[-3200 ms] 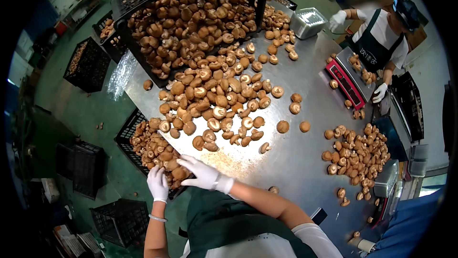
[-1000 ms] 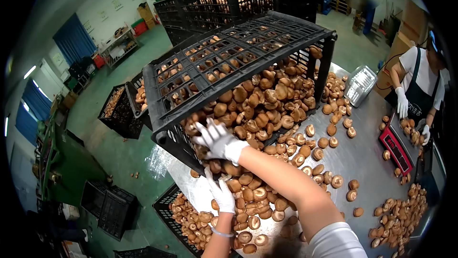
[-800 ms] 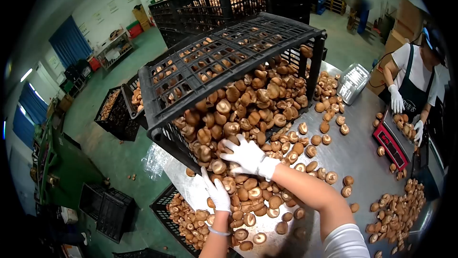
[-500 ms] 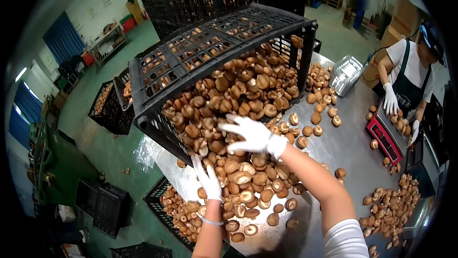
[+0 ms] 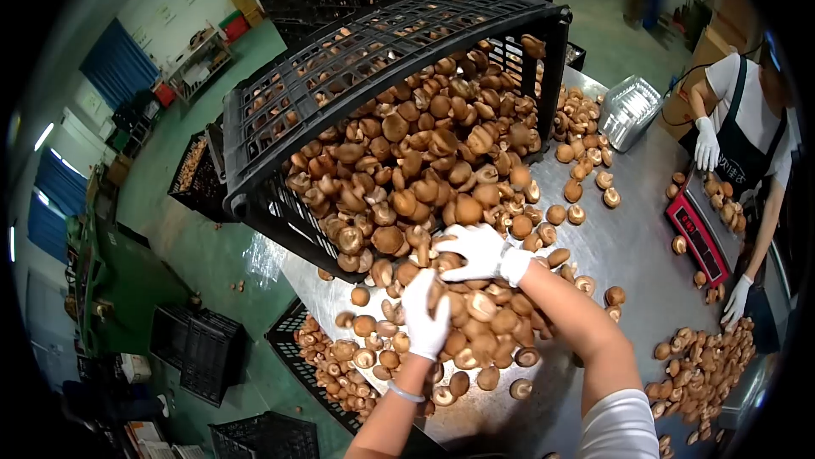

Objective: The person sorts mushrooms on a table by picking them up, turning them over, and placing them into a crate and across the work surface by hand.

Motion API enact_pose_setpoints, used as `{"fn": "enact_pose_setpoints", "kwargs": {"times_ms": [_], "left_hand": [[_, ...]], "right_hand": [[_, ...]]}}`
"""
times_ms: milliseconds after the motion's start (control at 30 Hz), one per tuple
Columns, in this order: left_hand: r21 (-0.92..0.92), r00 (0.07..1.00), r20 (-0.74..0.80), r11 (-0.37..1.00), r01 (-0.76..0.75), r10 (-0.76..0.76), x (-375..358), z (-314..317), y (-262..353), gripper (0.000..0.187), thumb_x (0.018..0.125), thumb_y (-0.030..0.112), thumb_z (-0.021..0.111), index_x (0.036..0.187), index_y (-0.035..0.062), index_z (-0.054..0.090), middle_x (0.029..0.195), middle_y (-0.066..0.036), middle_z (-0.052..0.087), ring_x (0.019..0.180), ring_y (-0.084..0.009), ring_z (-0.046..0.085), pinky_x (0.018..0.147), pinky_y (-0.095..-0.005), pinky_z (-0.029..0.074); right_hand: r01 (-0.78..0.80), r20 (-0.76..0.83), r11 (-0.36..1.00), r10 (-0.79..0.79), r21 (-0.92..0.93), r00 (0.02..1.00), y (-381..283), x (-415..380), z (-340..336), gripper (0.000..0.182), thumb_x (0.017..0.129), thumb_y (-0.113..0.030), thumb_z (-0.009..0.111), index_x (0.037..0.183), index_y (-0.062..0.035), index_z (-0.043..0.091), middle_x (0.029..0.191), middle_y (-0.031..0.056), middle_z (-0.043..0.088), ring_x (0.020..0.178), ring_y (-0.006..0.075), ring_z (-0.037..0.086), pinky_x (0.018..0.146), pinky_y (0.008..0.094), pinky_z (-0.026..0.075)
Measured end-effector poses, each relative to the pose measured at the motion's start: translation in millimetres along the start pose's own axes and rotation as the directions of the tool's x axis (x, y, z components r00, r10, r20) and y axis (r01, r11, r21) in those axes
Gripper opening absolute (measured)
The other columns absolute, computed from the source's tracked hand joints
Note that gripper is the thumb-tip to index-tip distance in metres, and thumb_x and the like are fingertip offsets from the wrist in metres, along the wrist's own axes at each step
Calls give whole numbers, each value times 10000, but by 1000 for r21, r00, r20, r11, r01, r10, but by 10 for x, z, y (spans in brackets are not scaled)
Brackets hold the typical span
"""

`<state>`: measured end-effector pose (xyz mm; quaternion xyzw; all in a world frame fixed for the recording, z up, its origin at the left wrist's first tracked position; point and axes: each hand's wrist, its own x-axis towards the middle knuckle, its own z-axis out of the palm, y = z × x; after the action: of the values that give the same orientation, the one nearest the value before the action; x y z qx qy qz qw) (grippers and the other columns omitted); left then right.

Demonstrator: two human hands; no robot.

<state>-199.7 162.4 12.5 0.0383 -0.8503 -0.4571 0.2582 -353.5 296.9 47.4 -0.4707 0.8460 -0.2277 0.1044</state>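
Note:
A black crate (image 5: 390, 43) lies tipped on its side on the metal table (image 5: 628, 230), and brown mushrooms (image 5: 407, 162) fill it and spill from its open side. My left hand (image 5: 424, 316), in a white glove, touches the pile below the crate's mouth, fingers together and partly hidden by mushrooms. My right hand (image 5: 472, 253), gloved too, rests on the pile just to the right with its fingers spread. Between and below the hands, some mushrooms are blurred.
A lower black crate (image 5: 284, 332) of mushrooms stands at the table's left edge. On the right, a co-worker (image 5: 747, 119) stands by a red scale (image 5: 698, 234) and another mushroom pile (image 5: 705, 374). A clear plastic stack (image 5: 630, 113) sits behind.
My left hand has moved right, from the crate's lower edge into the pile. My right hand has moved down and slightly right. Mushrooms have shifted, and the co-worker's one hand now reaches the pile.

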Motion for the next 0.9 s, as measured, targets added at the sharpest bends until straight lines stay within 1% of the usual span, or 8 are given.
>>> {"fn": "enact_pose_setpoints", "kwargs": {"times_ms": [167,333,467,567,733,800,867,900], "left_hand": [[139,986,166,990,-38,14,-278,282,413,529,796,223,640,1283,60,515,1330,-178,470,1232,-391,408,1051,-459,312],[16,897,420,987,-158,137,-458,20,649,579,816,327,634,1328,110,473,1415,-177,383,1247,-434,349,1058,-519,262],[271,997,41,959,-77,69,-568,-852,0,392,787,178,608,1136,4,569,1156,-172,517,1078,-372,495,994,-459,346],[258,874,-438,901,348,-212,-684,-1338,-600,371,946,104,409,1281,-33,491,1375,-201,421,1307,-323,362,1088,-413,288],[249,898,-300,882,401,-323,-796,-1150,-1041,387,994,173,396,1309,-43,461,1370,-178,457,1303,-305,388,1090,-380,285],[-218,801,-388,889,402,-457,-733,-1046,-931,382,972,161,413,1287,-42,490,1388,-183,444,1288,-351,403,1096,-418,268],[256,902,-256,876,409,-347,-739,-1090,-951,434,960,142,425,1354,-40,413,1437,-192,379,1300,-304,400,1109,-393,253],[87,898,-250,916,392,-361,-689,-1014,-930,452,958,147,424,1371,-34,391,1438,-196,377,1311,-304,387,1114,-388,240]], "right_hand": [[71,-138,948,-119,-310,983,52,-635,17,477,709,-482,635,1110,-224,620,1129,59,546,972,266,540,792,437,425],[-162,33,958,175,-236,984,-178,-1127,-276,571,757,-516,650,1228,-205,559,1303,131,493,1138,343,512,899,504,427],[-52,-19,999,52,-9,998,-21,-1359,-545,590,833,-467,620,1296,-117,512,1331,171,481,1163,337,513,974,424,419],[-276,-271,885,389,376,880,330,-1411,-861,468,906,-368,552,1279,-86,529,1266,137,525,1159,296,503,1003,390,390],[-522,-306,764,635,379,709,1338,-1284,-638,422,944,-351,496,1293,-115,531,1292,131,516,1230,271,453,1052,342,327],[-515,-155,679,669,523,727,1356,-1105,-508,442,936,-392,514,1321,-173,516,1328,133,484,1252,270,431,1060,333,319],[-420,-185,754,570,505,800,1335,-849,-358,438,922,-396,541,1298,-170,538,1298,135,497,1232,273,444,1049,331,332],[-388,-177,805,506,448,844,1362,-762,-306,421,919,-389,549,1278,-168,554,1277,136,505,1220,274,451,1043,332,339]]}}
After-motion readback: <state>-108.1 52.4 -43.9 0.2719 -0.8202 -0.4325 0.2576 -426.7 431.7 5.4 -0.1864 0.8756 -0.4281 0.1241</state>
